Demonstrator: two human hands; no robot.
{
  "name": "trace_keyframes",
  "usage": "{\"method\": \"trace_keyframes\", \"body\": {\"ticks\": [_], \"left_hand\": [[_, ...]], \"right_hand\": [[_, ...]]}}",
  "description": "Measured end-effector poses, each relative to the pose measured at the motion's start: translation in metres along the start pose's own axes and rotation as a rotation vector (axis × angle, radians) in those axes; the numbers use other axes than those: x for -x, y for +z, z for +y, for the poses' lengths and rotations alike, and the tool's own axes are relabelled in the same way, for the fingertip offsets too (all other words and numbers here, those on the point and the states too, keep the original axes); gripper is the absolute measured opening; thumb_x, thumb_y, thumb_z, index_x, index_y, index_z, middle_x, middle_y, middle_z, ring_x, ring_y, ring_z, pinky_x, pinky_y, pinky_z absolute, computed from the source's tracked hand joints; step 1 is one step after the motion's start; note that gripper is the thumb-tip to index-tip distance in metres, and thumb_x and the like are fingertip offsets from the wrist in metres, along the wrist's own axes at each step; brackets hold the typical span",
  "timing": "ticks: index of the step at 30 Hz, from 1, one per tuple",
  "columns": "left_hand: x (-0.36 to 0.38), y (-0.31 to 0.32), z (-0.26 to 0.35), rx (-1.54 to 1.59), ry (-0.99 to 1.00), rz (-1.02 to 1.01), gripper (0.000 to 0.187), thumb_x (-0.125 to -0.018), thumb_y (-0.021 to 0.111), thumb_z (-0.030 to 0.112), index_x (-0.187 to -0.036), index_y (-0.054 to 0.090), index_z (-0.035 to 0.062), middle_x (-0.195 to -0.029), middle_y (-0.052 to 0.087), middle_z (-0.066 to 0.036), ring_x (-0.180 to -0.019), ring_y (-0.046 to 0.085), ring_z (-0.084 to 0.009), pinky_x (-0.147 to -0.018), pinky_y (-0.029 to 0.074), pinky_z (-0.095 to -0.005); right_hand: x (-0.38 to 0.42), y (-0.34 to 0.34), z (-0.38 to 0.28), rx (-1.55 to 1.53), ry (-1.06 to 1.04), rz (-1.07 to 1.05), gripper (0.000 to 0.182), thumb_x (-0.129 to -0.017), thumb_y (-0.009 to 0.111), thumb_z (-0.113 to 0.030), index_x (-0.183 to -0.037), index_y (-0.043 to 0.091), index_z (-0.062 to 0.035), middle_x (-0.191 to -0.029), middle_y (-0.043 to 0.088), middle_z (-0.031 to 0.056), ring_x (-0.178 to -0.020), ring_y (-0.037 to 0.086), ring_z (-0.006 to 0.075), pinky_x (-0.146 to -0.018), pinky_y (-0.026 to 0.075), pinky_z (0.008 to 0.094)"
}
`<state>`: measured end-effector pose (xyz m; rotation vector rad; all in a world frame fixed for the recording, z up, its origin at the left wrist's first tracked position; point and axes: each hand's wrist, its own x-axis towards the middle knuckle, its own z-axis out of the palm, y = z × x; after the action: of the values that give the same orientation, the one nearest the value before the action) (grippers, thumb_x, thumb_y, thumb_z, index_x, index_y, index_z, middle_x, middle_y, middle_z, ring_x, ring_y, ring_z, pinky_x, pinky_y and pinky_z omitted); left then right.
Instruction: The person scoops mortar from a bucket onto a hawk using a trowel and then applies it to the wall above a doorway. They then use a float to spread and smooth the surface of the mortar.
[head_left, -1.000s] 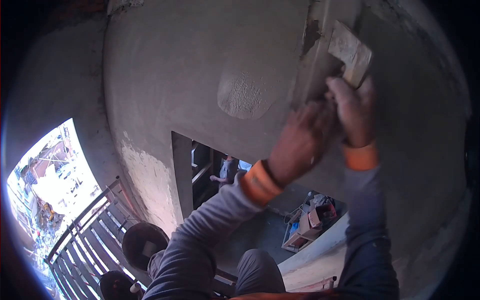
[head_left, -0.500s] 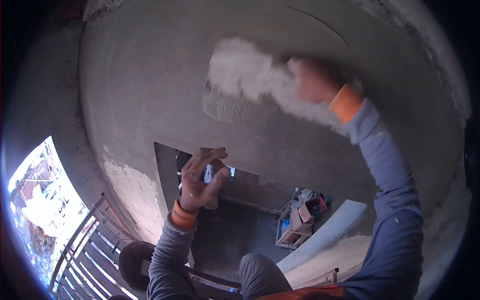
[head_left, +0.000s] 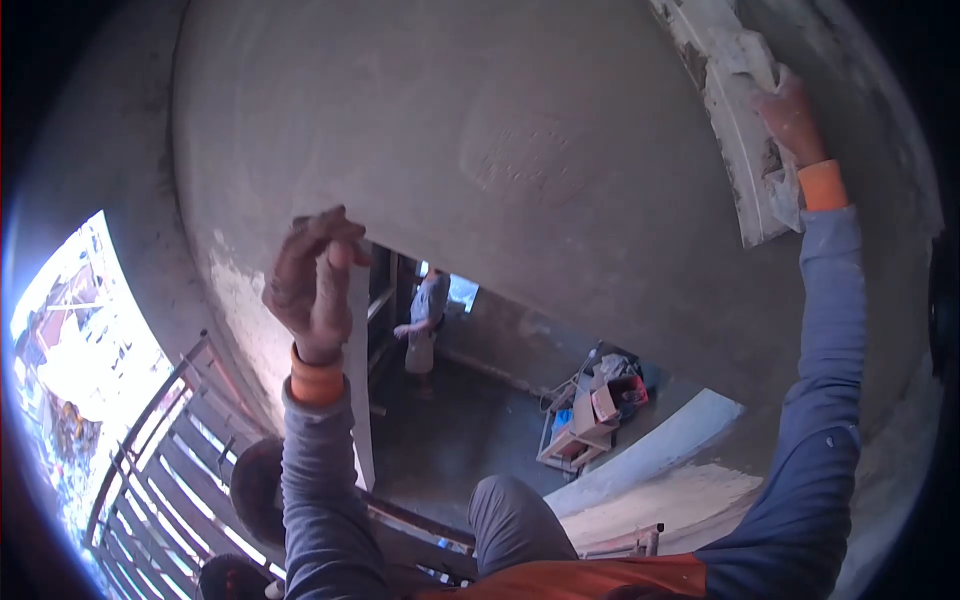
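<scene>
My right hand [head_left: 790,118] grips a long, pale plasterer's float [head_left: 735,130] by its back, high at the upper right. The float is caked with mortar and stands steeply tilted against the grey plastered wall [head_left: 400,110]. Raised on the left, my left hand [head_left: 318,280] is empty, its fingers bent forward and the thumb apart from them. It overlaps the wall near the corner of the opening in this view. A faint rough, pitted patch [head_left: 525,160] marks the plaster between my hands.
Through the opening below, a person [head_left: 427,310] stands on the dark floor [head_left: 450,440]. A cart [head_left: 575,450] carries boxes and bags there. A metal railing [head_left: 160,480] is at the lower left, beside a bright window opening [head_left: 90,330]. My bent knee [head_left: 515,515] shows at the bottom.
My right hand has swept the float up and right and turned it steep. The thick wet patch at the centre is now flattened to a faint mark. My left hand has risen leftward.
</scene>
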<state>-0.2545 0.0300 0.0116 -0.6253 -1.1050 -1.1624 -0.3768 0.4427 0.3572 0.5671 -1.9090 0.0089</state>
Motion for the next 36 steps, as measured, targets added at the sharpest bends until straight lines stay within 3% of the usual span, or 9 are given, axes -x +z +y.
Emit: {"method": "trace_keyframes", "body": {"ticks": [3, 6, 9, 16, 18, 26, 32, 33, 36], "left_hand": [[0.001, -0.005, -0.006, 0.042, 0.044, 0.072, 0.025, -0.093, 0.056, 0.010, -0.108, 0.060, -0.0101, -0.084, 0.066, -0.016, -0.062, 0.061, -0.0166, -0.057, 0.048, -0.0247], [0.000, -0.003, -0.006, 0.076, 0.111, 0.036, 0.026, -0.093, 0.056, 0.011, -0.108, 0.060, -0.0101, -0.083, 0.067, -0.016, -0.063, 0.061, -0.0164, -0.057, 0.048, -0.0246], [-0.003, -0.006, -0.001, 0.070, 0.194, 0.025, 0.028, -0.092, 0.058, 0.013, -0.108, 0.060, -0.0104, -0.083, 0.068, -0.016, -0.065, 0.062, -0.0165, -0.058, 0.049, -0.0256], [-0.028, -0.039, 0.040, -0.035, 0.314, 0.111, 0.044, -0.097, 0.047, 0.032, -0.107, 0.059, -0.0099, -0.080, 0.065, -0.019, -0.058, 0.062, -0.0215, -0.051, 0.049, -0.0275], [-0.032, -0.053, 0.051, -0.149, 0.377, 0.138, 0.047, -0.098, 0.043, 0.034, -0.109, 0.058, -0.0100, -0.079, 0.064, -0.020, -0.057, 0.061, -0.0223, -0.049, 0.049, -0.0281], [-0.034, -0.063, 0.060, -0.189, 0.382, 0.083, 0.048, -0.098, 0.044, 0.035, -0.113, 0.057, -0.0088, -0.078, 0.064, -0.020, -0.059, 0.060, -0.0248, -0.052, 0.048, -0.0304], [-0.024, -0.049, 0.036, -0.254, 0.255, 0.003, 0.049, -0.095, 0.050, 0.038, -0.107, 0.060, -0.0078, -0.074, 0.063, -0.013, -0.064, 0.057, -0.0200, -0.065, 0.044, -0.0337], [-0.022, -0.044, 0.031, -0.269, 0.237, 0.025, 0.039, -0.097, 0.043, 0.027, -0.098, 0.061, -0.0075, -0.066, 0.061, -0.012, -0.064, 0.057, -0.0209, -0.082, 0.045, -0.0413], [-0.014, -0.034, 0.016, -0.325, 0.178, -0.003, 0.039, -0.096, 0.045, 0.028, -0.098, 0.061, -0.0070, -0.065, 0.061, -0.011, -0.064, 0.057, -0.0203, -0.086, 0.045, -0.0414]], "right_hand": [[0.015, 0.010, -0.085, -0.315, 0.124, -0.326, 0.035, -0.071, 0.064, -0.018, -0.097, 0.060, 0.0046, -0.082, 0.064, 0.0210, -0.080, 0.066, 0.0322, -0.068, 0.049, 0.0440], [0.072, 0.085, -0.161, -0.182, -0.256, -0.136, 0.031, -0.068, 0.063, -0.014, -0.092, 0.060, 0.0058, -0.084, 0.063, 0.0257, -0.078, 0.063, 0.0391, -0.068, 0.050, 0.0446], [0.126, 0.128, -0.247, -0.173, -0.065, -0.518, 0.024, -0.066, 0.060, -0.013, -0.083, 0.058, 0.0035, -0.080, 0.062, 0.0296, -0.078, 0.062, 0.0456, -0.069, 0.050, 0.0486], [0.174, 0.197, -0.362, -0.387, 0.053, -0.689, 0.032, -0.071, 0.058, -0.013, -0.099, 0.061, 0.0035, -0.096, 0.065, 0.0285, -0.089, 0.064, 0.0429, -0.080, 0.051, 0.0480], [0.173, 0.197, -0.363, -0.463, 0.062, -0.501, 0.033, -0.071, 0.060, -0.013, -0.100, 0.061, 0.0026, -0.095, 0.066, 0.0244, -0.085, 0.066, 0.0374, -0.076, 0.052, 0.0449], [0.152, 0.069, -0.235, -1.246, 0.450, -0.250, 0.022, -0.070, 0.066, -0.013, -0.090, 0.061, -0.0030, -0.063, 0.056, 0.0037, -0.051, 0.054, 0.0118, -0.045, 0.044, 0.0303], [0.128, -0.066, -0.060, -0.630, 0.490, 0.052, 0.025, -0.075, 0.066, -0.014, -0.097, 0.060, -0.0031, -0.074, 0.060, 0.0024, -0.058, 0.056, 0.0111, -0.052, 0.047, 0.0277], [0.120, -0.082, -0.035, -0.538, 0.511, 0.051, 0.028, -0.076, 0.066, -0.015, -0.099, 0.060, -0.0016, -0.076, 0.061, 0.0033, -0.061, 0.058, 0.0128, -0.055, 0.049, 0.0293], [0.090, -0.099, 0.039, 0.116, 0.170, 0.152, 0.047, -0.076, 0.067, -0.024, -0.113, 0.056, 0.0035, -0.090, 0.066, 0.0134, -0.080, 0.065, 0.0259, -0.072, 0.052, 0.0367]]}}
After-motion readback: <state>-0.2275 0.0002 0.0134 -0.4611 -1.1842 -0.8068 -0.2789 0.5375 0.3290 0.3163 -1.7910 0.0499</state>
